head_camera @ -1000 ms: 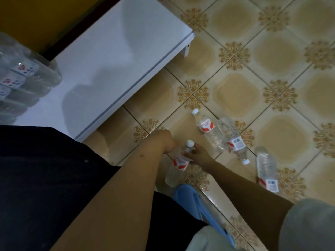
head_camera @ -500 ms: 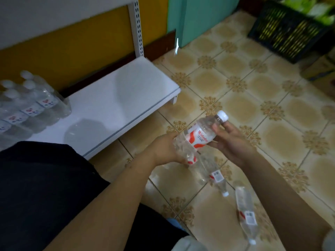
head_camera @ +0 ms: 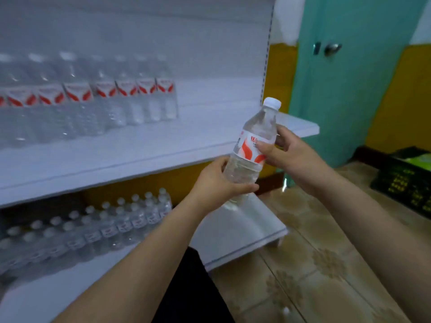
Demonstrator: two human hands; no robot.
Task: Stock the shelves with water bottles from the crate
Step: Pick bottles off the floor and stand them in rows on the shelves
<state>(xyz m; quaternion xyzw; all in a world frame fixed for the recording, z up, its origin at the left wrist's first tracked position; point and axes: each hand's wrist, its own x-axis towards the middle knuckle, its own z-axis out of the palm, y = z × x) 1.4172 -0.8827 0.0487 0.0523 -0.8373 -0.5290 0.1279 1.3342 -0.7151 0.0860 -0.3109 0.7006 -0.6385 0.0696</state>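
Clear white-capped water bottle (head_camera: 253, 145), red-and-white label, tilts slightly before the upper shelf (head_camera: 130, 155).

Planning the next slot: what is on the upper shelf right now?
A row of water bottles stands on the left part of the upper shelf; its right part is bare. Any bottles behind that row are hidden.

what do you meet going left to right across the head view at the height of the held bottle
row of water bottles on the upper shelf → left hand → held water bottle → right hand → teal door → black crate
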